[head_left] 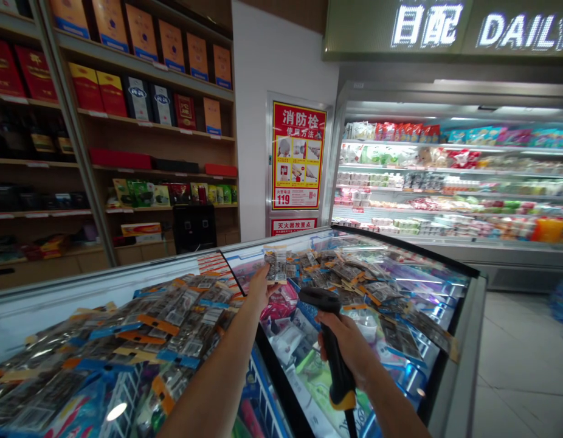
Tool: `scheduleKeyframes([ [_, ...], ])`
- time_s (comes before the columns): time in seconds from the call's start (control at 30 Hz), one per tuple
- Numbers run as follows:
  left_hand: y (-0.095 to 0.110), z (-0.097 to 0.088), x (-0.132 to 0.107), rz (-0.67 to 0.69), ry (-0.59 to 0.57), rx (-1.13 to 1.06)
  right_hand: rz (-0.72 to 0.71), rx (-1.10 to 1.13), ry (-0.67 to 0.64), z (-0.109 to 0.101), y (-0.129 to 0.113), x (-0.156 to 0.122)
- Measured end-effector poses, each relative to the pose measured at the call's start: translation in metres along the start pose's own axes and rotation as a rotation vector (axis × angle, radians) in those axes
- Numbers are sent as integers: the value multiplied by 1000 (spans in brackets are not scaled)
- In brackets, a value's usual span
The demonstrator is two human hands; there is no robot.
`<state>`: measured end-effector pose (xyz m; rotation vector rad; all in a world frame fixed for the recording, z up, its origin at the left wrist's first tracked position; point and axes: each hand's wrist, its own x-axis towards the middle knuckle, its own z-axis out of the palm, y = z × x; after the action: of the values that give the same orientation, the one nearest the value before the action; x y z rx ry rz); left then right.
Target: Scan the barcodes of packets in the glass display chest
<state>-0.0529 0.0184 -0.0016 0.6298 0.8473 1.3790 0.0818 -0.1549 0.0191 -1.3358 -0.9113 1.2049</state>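
Note:
My left hand [264,286] reaches forward over the freezer, its fingers closed on a small flat packet [276,265] with a printed label facing me. In my right hand [343,337] is a black barcode scanner [332,340] with a yellow-orange base and a cable running down. The scanner's head points toward the packet, a short way from it. Around both hands, many similar packets with orange and blue tops lie in piles on the freezer's glass lid, one pile [172,316] at left and another [349,274] at right.
Under the glass are colourful frozen bags [284,301] and a blue wire basket [263,395]. The freezer's metal rim [468,340] runs along the right. Behind stand shelves of boxes [142,103], a red fire-hydrant sign [300,155] and a lit chiller [445,176]. Tiled floor [518,359] lies at right.

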Motion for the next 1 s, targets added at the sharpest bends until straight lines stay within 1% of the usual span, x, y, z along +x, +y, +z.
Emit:
scheduleKeyframes([
  [0.3,0,0,-1,10,13,4,-32,71,-21,0,-3,-7],
  [0.4,1,1,-3,12,7,12,-27,31,-7,0,0,-3],
  [0.57,2,2,-4,15,14,9,-45,-23,-18,1,4,1],
  [0.73,-1,3,-1,-3,31,12,-52,-6,-27,7,-3,-1],
  [0.87,-2,3,-1,2,12,-4,-63,-18,-39,13,-11,-4],
  [0.93,-3,2,-1,12,6,-13,-54,-12,-48,15,-13,-7],
  [1.0,-3,2,-2,18,25,-13,-44,14,-66,18,-12,-10],
])
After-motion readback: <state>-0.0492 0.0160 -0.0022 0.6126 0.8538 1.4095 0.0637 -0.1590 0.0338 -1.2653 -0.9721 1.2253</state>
